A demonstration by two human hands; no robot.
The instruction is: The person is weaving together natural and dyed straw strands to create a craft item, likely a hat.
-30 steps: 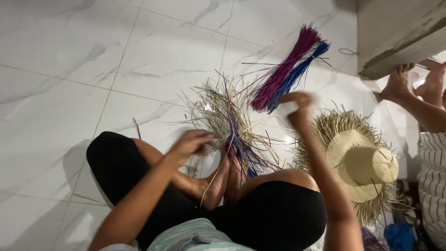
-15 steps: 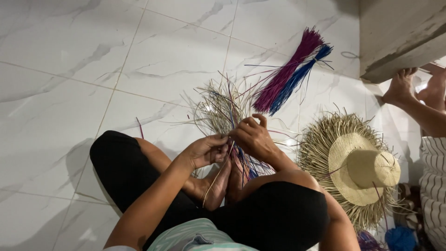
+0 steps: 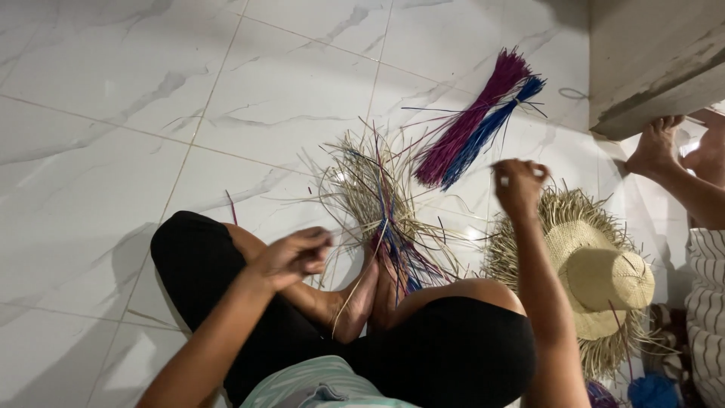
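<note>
1. We see a half-woven straw piece point(image 3: 377, 204) with loose natural, blue and purple strands lying on the white tiled floor point(image 3: 113, 113), pinned under the person's bare feet.
2. Our left hand point(image 3: 294, 255) hovers just left of it, fingers curled; we cannot tell if it pinches a strand.
3. Our right hand point(image 3: 519, 185) is raised, closed on a thin strand.
4. Beyond lies a purple and blue straw bundle point(image 3: 476, 121); right, an unfinished straw hat point(image 3: 596, 276).
</note>
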